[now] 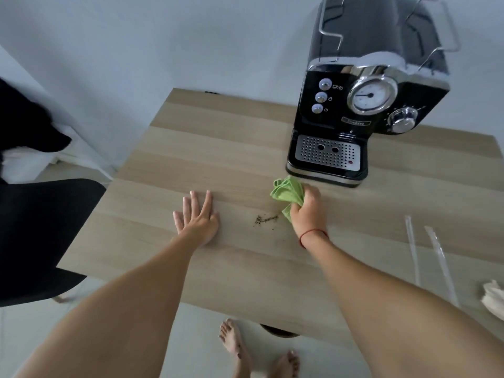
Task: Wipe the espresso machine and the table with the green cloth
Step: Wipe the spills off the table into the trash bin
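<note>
A black espresso machine (362, 115) with a round gauge, chrome knobs and a perforated drip tray stands at the back right of the light wooden table (191, 148). My right hand (308, 211) is shut on the bunched green cloth (289, 192), pressed to the table just in front of the machine's base. A small smear of dark coffee grounds (266, 219) lies on the wood just left of that hand. My left hand (197, 216) rests flat on the table, fingers spread, holding nothing.
A black chair (41, 236) stands against the table's left edge. Two clear wrapped straws (425, 257) and a crumpled white paper (493, 298) lie at the right. My bare feet (259, 350) show below the table's near edge. A white wall is behind.
</note>
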